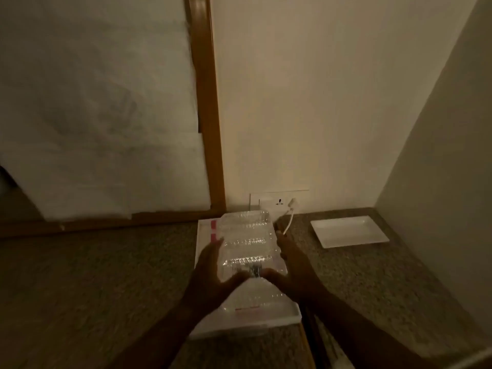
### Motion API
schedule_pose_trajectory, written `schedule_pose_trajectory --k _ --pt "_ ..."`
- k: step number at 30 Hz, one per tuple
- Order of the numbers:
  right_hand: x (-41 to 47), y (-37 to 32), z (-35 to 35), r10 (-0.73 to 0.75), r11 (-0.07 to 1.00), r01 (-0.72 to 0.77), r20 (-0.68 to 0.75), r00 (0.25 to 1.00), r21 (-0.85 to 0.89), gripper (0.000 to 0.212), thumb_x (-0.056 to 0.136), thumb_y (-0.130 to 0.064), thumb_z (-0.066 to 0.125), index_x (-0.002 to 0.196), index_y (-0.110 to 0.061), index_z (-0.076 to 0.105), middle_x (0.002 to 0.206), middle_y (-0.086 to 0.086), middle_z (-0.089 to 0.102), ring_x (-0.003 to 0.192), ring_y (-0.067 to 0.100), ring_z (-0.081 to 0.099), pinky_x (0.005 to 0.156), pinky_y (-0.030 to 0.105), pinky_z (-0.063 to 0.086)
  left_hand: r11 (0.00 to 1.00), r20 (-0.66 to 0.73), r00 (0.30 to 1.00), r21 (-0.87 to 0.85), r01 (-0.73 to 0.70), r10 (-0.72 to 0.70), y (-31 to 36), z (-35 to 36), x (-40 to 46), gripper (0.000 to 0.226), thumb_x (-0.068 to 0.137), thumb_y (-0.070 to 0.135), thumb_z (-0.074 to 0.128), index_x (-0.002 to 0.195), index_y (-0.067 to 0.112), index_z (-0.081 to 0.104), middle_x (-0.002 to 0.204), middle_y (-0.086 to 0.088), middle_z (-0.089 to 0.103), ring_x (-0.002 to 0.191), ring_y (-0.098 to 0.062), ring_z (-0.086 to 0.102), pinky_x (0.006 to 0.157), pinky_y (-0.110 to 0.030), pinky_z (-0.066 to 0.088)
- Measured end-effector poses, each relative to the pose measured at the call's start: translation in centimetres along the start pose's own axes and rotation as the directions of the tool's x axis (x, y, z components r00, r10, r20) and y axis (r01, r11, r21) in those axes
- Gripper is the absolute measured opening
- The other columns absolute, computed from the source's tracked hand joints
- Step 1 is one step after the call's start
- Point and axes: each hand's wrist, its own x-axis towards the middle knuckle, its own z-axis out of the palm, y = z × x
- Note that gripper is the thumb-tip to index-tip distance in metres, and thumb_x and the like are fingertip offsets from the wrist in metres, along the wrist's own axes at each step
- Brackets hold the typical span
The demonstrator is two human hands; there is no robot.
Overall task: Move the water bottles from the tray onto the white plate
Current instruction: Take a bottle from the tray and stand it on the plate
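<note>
Clear plastic water bottles [246,241] lie side by side over a white tray [266,319] in the middle of a speckled stone counter. My left hand [210,275] presses against their left side, fingers spread. My right hand [288,270] holds their right side, thumb under the near end. Both hands clasp the bundle between them. Whether the bottles rest on the tray or hang just above it is unclear in the dim, blurred view. A white rectangular plate [350,231] with nothing on it sits on the counter to the right, near the corner.
A wall socket [279,202] with a white plug and cable [288,217] is just behind the bottles. A wooden-framed panel [210,129] covered with white sheeting stands at the back left. Walls close the counter's back and right side.
</note>
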Motion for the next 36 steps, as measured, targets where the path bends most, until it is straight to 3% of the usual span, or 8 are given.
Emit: schedule_pose_trajectory --k 3,8,20,26,28,31,33,36 --pt "-2.2 0.9 1.4 0.072 0.989 -0.06 0.082 0.994 -0.138 0.065 0.068 -0.079 0.062 0.126 -0.059 0.038 0.127 -0.044 0.04 0.117 -0.027 0.036 0.088 0.004 0.038 0.972 0.206 0.978 0.233 -0.02 -0.029 -1.9 1.7 -1.7 0.095 0.063 0.083 0.056 0.141 0.036 0.031 0.15 0.007 0.034 0.126 -0.003 0.035 0.098 -0.02 0.034" --pt "-2.5 2.4 2.9 0.139 0.81 0.09 0.339 0.93 -0.579 0.06 0.087 -0.054 0.058 0.132 -0.016 0.05 0.134 0.006 0.054 0.124 0.023 0.047 0.103 0.038 0.043 0.881 0.348 0.934 0.462 -0.099 -0.077 -4.6 2.8 -2.1 0.071 0.089 0.051 0.055 0.148 0.026 0.024 0.159 0.0 0.02 0.145 -0.019 0.019 0.116 -0.035 0.022" --pt "0.8 2.5 6.1 0.233 0.509 0.359 0.527 0.817 -0.782 0.06 0.072 -0.033 0.081 0.116 -0.001 0.054 0.126 0.023 0.055 0.107 0.037 0.056 0.093 0.053 0.049 0.788 0.427 0.904 0.555 -0.266 0.005 -3.6 2.9 0.3 0.07 0.072 0.034 0.075 0.13 0.019 0.04 0.13 -0.002 0.041 0.108 -0.02 0.051 0.089 -0.034 0.05" --pt "-0.2 2.6 2.7 0.232 0.713 -0.055 0.161 0.959 -0.699 0.062 0.071 -0.044 0.077 0.122 -0.019 0.052 0.125 0.004 0.058 0.114 0.025 0.054 0.097 0.039 0.044 0.672 0.371 0.835 0.499 -0.548 0.406 1.6 0.7 4.3 0.062 0.069 0.034 0.077 0.125 0.023 0.051 0.124 -0.005 0.055 0.105 -0.022 0.057 0.084 -0.032 0.052" --pt "0.3 2.1 0.7 0.235 0.798 -0.219 -0.044 0.971 -0.561 0.063 0.071 -0.049 0.076 0.124 -0.023 0.053 0.125 0.001 0.059 0.112 0.019 0.056 0.093 0.031 0.044 0.76 0.295 0.845 0.372 -0.532 0.447 5.2 -0.1 7.0 0.068 0.065 0.039 0.08 0.124 0.027 0.051 0.121 0.001 0.055 0.1 -0.016 0.059 0.078 -0.022 0.051" --pt "2.2 1.0 -2.9 0.279 0.878 -0.368 -0.297 0.913 -0.306 0.051 0.071 -0.064 0.069 0.109 -0.03 0.061 0.106 -0.008 0.066 0.095 0.007 0.062 0.082 0.027 0.055 0.949 0.156 0.937 0.006 -0.316 0.311 10.8 0.5 11.0 0.086 0.051 0.043 0.089 0.126 0.031 0.048 0.111 0.016 0.051 0.093 -0.007 0.059 0.065 -0.009 0.042" --pt "3.5 0.7 -4.7 0.264 0.901 -0.375 -0.412 0.872 -0.216 0.046 0.075 -0.058 0.071 0.106 -0.026 0.063 0.104 -0.007 0.069 0.093 0.007 0.065 0.082 0.031 0.057 0.972 0.17 0.963 -0.144 -0.185 0.209 13.2 2.4 12.9 0.085 0.046 0.048 0.09 0.12 0.029 0.054 0.108 0.017 0.058 0.092 -0.002 0.058 0.063 -0.01 0.04" --pt "5.0 1.2 -7.6 0.205 0.916 -0.372 -0.619 0.758 -0.152 0.048 0.071 -0.037 0.083 0.111 -0.018 0.064 0.107 -0.002 0.071 0.094 0.01 0.065 0.082 0.033 0.057 0.958 0.177 0.956 -0.213 -0.194 0.233 16.6 6.7 14.9 0.058 0.054 0.045 0.086 0.104 0.033 0.059 0.092 0.022 0.063 0.078 0.01 0.058 0.057 -0.005 0.04"
